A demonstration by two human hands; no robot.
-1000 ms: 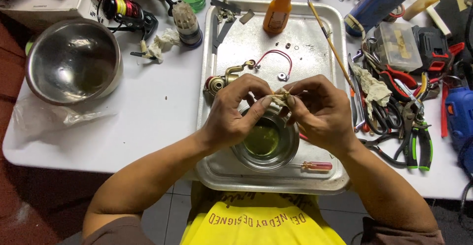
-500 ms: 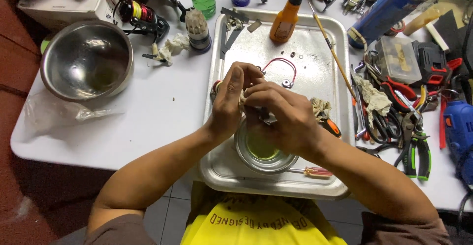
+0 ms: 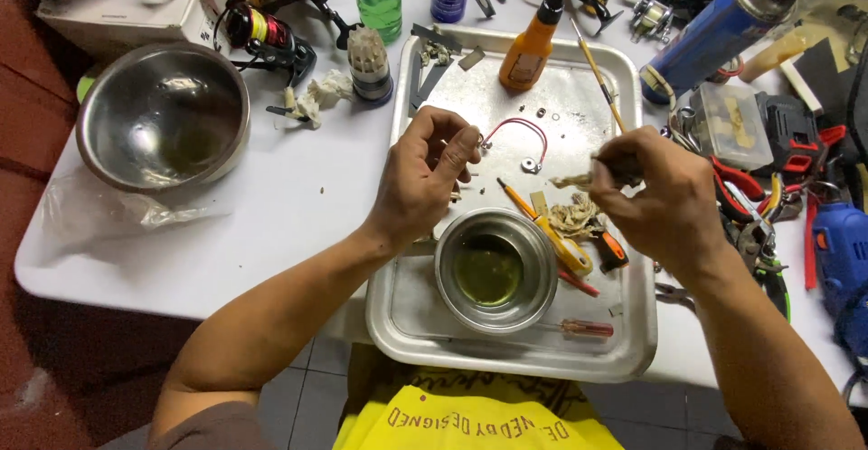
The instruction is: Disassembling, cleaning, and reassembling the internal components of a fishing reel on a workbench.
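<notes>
Over the tray (image 3: 624,341), the left hand (image 3: 420,179) curled its fingers round a small part, hardly visible. The right hand (image 3: 655,201) pinched a rag (image 3: 574,215) right of the bowl (image 3: 495,271).

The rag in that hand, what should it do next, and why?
Probably bring the rag in the right hand over to the left hand, which seems to pinch a small part. The hands are apart above the tray.
</notes>
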